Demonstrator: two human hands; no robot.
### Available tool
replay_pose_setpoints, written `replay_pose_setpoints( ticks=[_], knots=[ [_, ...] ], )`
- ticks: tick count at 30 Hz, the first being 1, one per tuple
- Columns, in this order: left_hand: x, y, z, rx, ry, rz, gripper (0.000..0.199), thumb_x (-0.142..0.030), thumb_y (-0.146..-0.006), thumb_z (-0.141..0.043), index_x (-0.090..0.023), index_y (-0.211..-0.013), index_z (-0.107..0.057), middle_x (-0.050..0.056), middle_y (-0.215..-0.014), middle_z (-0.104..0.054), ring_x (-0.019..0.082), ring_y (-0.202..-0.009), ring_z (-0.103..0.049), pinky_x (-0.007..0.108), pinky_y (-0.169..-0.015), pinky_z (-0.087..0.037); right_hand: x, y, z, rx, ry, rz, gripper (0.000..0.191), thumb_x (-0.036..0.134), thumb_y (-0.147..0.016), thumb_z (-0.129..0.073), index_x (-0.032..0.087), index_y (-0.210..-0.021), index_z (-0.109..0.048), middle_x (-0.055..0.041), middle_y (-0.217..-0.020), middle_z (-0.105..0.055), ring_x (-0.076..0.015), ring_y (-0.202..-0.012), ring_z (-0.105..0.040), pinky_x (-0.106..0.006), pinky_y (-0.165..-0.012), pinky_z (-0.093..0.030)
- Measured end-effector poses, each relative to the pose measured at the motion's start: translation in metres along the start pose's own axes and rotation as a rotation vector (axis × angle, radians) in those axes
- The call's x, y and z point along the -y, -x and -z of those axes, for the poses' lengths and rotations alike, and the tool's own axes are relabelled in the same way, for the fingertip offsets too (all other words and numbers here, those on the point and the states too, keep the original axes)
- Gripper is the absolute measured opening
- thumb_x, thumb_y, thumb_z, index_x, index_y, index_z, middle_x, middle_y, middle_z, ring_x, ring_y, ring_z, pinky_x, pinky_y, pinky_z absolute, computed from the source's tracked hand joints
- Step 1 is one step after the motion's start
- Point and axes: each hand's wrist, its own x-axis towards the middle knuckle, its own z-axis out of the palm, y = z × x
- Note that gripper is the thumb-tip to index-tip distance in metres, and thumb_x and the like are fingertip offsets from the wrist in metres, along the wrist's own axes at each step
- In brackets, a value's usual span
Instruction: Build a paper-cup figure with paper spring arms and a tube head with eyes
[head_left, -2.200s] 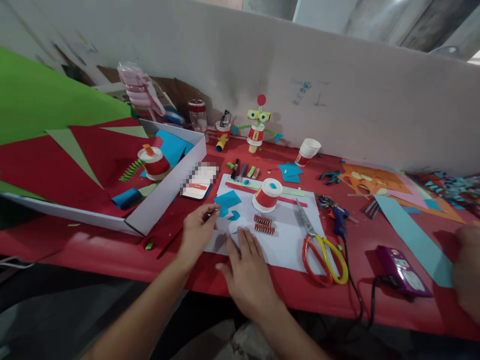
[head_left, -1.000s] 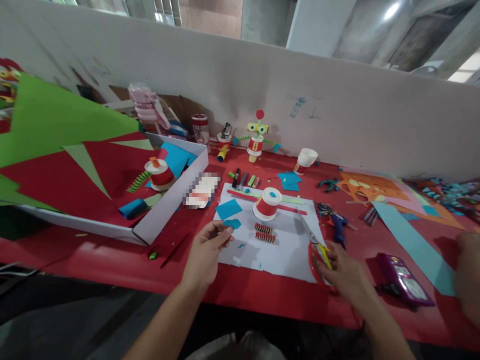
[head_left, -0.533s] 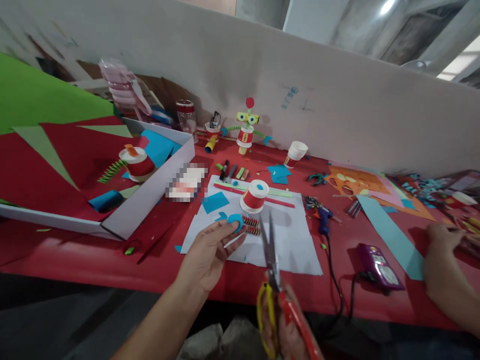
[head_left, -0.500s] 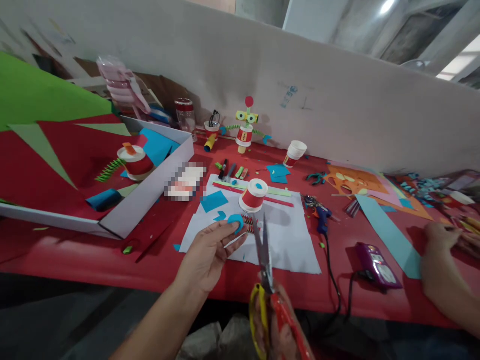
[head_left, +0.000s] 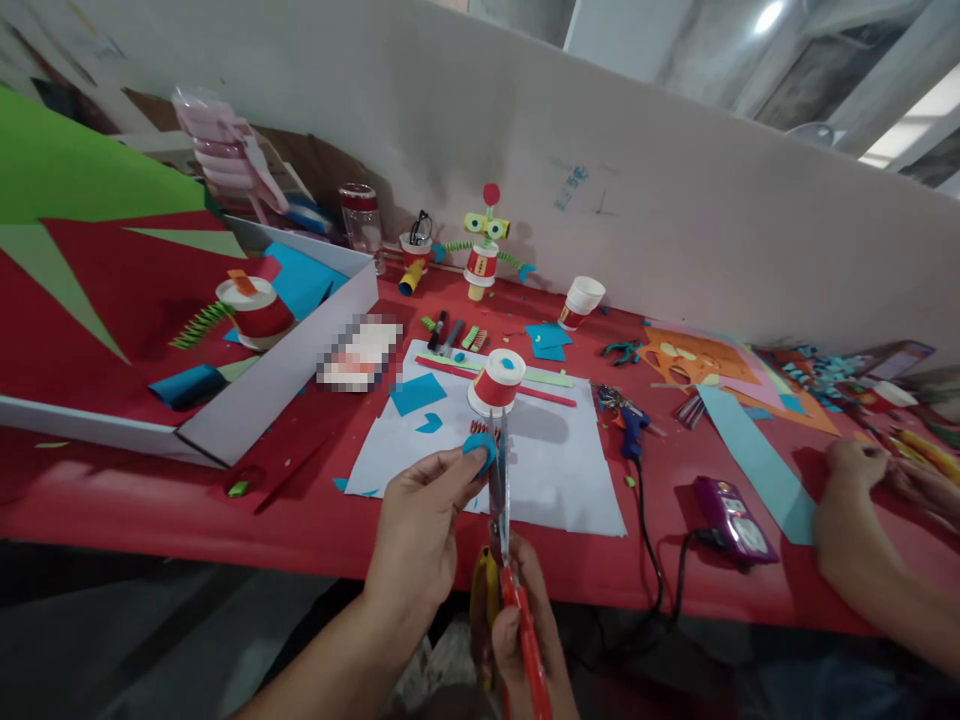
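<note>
Pinched by the left hand (head_left: 424, 515), the blue piece (head_left: 480, 455) is over the sheet (head_left: 562, 470), just beside the blades of the scissors (head_left: 500, 490); whether they touch is unclear. The right hand (head_left: 529, 630) grips the handles at the front edge of the table (head_left: 315, 535). A bare red strip separates that edge from the sheet, whose right part offers open room. Beyond the blade tips, the upturned cup (head_left: 498, 383) stands in the way, with red springs (head_left: 481, 428) partly hidden before it. The box (head_left: 277, 365) bounds the left, past the phone (head_left: 361, 354); the glue gun (head_left: 634, 430) lies just beside the sheet's right edge, its cord (head_left: 652, 550) running frontward
</note>
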Motion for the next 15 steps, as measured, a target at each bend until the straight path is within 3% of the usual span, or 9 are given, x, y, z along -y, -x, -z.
replay_pose_setpoints(
  ticks=[5, 9, 15],
  knots=[
    [0.0005, 0.0014, -0.0013, -0.009, 0.004, 0.018, 0.03, -0.025, -0.043, -0.095, -0.014, -0.063, -0.075, 0.002, -0.07, -0.074, 0.011, -0.07, -0.066, 0.02, -0.07, -0.054, -0.0019, -0.0037, -0.0057, -0.09, 0.003, 0.001, 0.059, 0.072, -0.081, -0.061, 0.038, -0.13, -0.062, -0.0067, -0.119, -0.064, -0.0255, -0.09, -0.062, -0.037, -0.077, -0.058],
    [0.0006, 0.0005, -0.0012, -0.004, 0.005, 0.018, 0.029, -0.025, -0.044, -0.094, -0.014, -0.063, -0.075, 0.002, -0.07, -0.074, 0.011, -0.071, -0.066, 0.019, -0.07, -0.054, -0.0066, -0.0068, -0.0032, -0.026, 0.026, 0.083, 0.063, 0.077, -0.081, -0.055, 0.036, -0.128, -0.063, -0.0072, -0.101, -0.066, -0.0249, -0.081, -0.061, -0.037, -0.071, -0.057],
    [0.0019, -0.0012, 0.0001, 0.003, -0.008, 0.02, 0.028, -0.025, -0.047, -0.094, -0.013, -0.066, -0.077, 0.003, -0.071, -0.074, 0.011, -0.07, -0.066, 0.019, -0.068, -0.053, 0.0034, -0.0013, -0.0076, -0.126, -0.004, 0.009, 0.06, 0.075, -0.081, -0.058, 0.037, -0.127, -0.063, -0.0051, -0.104, -0.066, -0.0218, -0.082, -0.062, -0.033, -0.073, -0.058]
  ],
)
